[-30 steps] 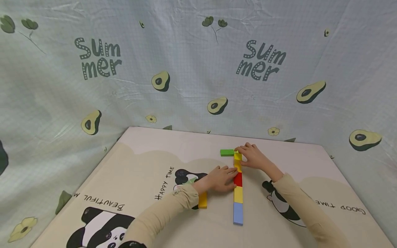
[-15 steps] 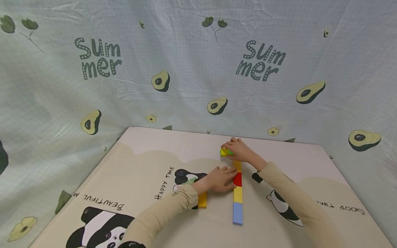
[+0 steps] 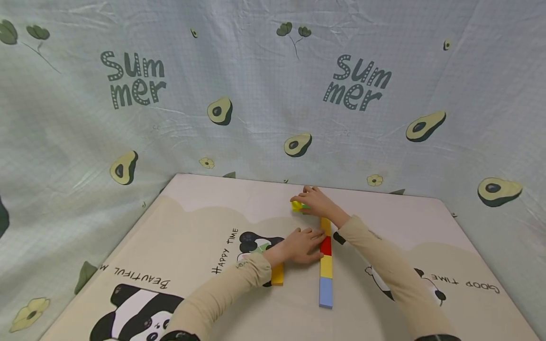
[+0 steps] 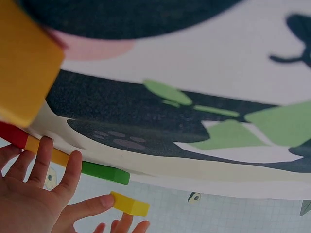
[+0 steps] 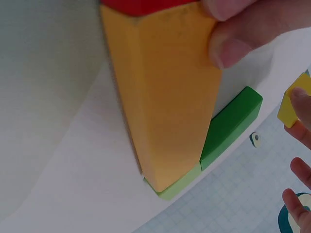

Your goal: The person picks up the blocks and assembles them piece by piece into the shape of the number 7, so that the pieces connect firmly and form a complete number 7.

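My right hand (image 3: 317, 201) pinches a small yellow block (image 4: 129, 205) between thumb and fingers. It holds the block at the far, left end of a dark green block (image 5: 232, 126), apart from it in both wrist views. The dark green block lies end to end with a light green one (image 5: 182, 183), crossing the far end of an orange block (image 5: 170, 97). With extended fingers, my left hand (image 3: 300, 246) touches the side of the row around the orange and red (image 3: 326, 246) blocks. Nearer in the row come a pale yellow block (image 3: 326, 266) and a blue block (image 3: 326, 292).
Another orange block (image 3: 277, 274) lies left of the row, partly under the left forearm. A panda-printed cloth (image 3: 192, 237) covers the table. Behind the far edge hangs an avocado-printed curtain (image 3: 256, 71).
My right hand has lifted the yellow block off the far end of the row and carried it left, past the green block. The left hand has stayed put.
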A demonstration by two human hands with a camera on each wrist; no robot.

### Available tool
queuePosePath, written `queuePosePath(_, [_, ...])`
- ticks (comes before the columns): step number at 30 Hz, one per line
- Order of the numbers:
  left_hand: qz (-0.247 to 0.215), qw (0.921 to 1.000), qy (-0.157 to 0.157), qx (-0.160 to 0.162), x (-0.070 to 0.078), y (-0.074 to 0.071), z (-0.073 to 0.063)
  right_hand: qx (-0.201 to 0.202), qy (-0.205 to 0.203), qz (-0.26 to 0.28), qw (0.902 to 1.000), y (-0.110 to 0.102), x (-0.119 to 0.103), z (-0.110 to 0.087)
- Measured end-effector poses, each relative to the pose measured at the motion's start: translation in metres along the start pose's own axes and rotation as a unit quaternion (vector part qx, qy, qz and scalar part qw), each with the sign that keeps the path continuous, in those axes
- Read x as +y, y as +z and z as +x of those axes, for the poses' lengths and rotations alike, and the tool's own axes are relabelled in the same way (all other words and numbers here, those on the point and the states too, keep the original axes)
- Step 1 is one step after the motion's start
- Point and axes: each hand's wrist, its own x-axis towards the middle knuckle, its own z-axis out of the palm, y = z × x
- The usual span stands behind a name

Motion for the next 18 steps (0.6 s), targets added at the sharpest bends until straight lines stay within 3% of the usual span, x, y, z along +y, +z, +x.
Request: queuePosePath(18, [0.001, 1.0, 0.005, 0.001, -0.001, -0.002, -0.002, -0.047, 0.009, -0.014, 0.9988, 0.015, 0.001, 0.008])
